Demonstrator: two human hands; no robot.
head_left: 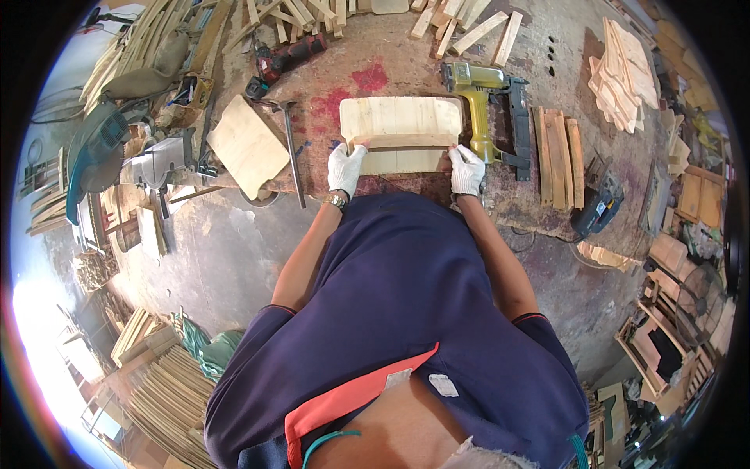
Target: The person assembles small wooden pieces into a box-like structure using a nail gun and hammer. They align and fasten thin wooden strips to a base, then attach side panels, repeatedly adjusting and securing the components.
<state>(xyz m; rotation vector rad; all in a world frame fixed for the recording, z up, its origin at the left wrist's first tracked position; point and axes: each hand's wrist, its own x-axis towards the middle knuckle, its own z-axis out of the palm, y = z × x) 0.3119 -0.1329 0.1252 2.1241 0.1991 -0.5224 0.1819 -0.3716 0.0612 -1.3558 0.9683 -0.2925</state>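
Note:
A pale wooden panel [400,116] with rounded corners lies on the workbench in front of me. Across it runs a narrow wooden strip [405,141], slightly darker than the panel. My left hand [344,167], in a white glove with bare fingertips, pinches the strip's left end. At the opposite end my right hand [467,170], gloved the same way, has its fingers closed on the strip. Just right of the panel rests a yellow-green nail gun [482,117] with a dark magazine. A hammer [293,148] lies to the left, its handle toward me.
Left of the hammer is another pale panel [248,146]; a red-black cordless drill [285,62] lies beyond. Several wooden strips [558,159] and a dark power tool [598,205] sit right. Stacked panels [623,78] lie far right. A teal circular saw [98,152] stands far left.

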